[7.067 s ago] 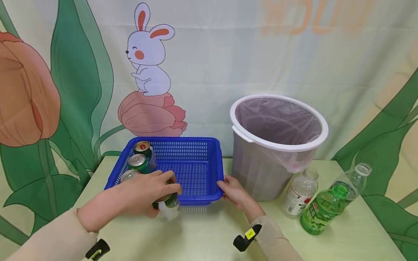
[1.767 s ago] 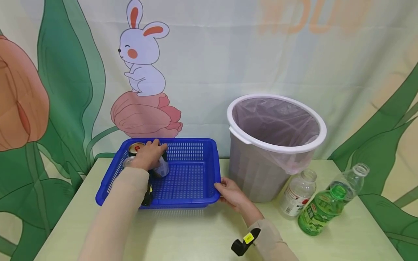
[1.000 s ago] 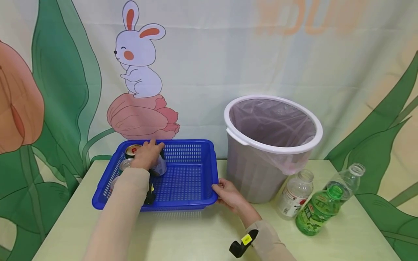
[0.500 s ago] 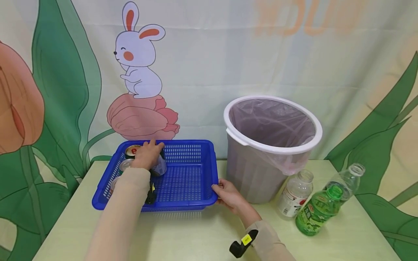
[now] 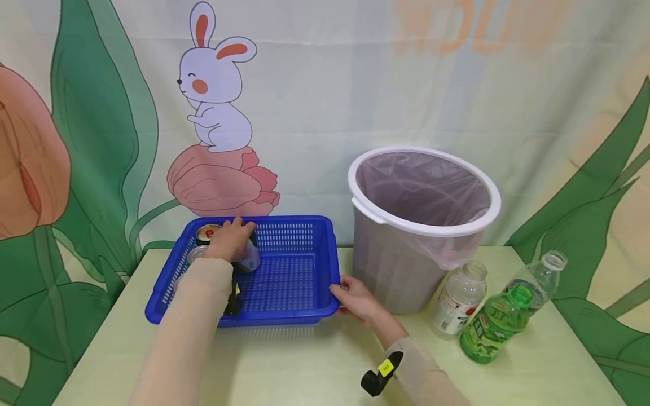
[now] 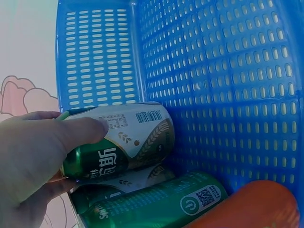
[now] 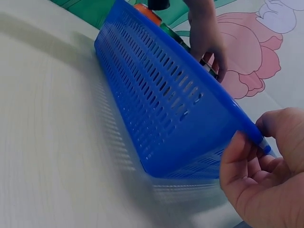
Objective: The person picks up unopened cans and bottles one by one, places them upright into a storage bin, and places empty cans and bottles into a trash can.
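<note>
My left hand is inside the blue basket, near its back left, gripping a green-and-white beer can. In the left wrist view the thumb lies over the can, which stands on the basket floor beside another green-and-white can. Lined up with these along the basket's left side are a green can and an orange can; my forearm partly covers that row in the head view. My right hand pinches the basket's rim at the front right, thumb on top and fingers beneath.
A grey bin with a white rim and plastic liner stands right of the basket. Farther right are a clear labelled bottle, a green bottle and another clear bottle, all uncapped. A printed cloth hangs behind the table.
Seven seconds ago my left hand held a can at the basket's front edge; it moved into the basket's back left. Over the last second, both hands have stayed almost still.
</note>
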Demonstrator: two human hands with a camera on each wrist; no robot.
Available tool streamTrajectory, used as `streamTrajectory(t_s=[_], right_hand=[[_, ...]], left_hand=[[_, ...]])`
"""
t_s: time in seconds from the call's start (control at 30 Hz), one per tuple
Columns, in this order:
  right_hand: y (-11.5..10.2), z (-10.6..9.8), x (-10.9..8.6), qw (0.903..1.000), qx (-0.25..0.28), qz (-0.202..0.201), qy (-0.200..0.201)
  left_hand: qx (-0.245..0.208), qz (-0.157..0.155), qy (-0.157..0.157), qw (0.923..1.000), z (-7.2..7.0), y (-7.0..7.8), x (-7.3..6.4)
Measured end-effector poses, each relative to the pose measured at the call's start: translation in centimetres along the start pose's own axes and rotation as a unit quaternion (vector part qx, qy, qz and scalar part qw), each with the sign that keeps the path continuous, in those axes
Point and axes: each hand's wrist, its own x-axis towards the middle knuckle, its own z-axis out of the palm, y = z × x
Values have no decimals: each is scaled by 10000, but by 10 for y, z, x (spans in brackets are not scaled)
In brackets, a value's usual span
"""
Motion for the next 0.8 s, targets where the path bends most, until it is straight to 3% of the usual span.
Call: streamTrajectory(t_s=[0.4, 0.6, 0.8], right_hand=[[-4, -4, -1, 9969, -786, -1, 99], [-7, -5, -4, 9924, -1197, -107, 255], [-10, -7, -7, 9834, -1756, -316, 332]], left_hand=[[-707, 150, -358, 9967, -5, -6, -4], [-723, 182, -311, 9967, -11, -6, -10], [-690, 206, -62, 9974, -16, -6, -19]])
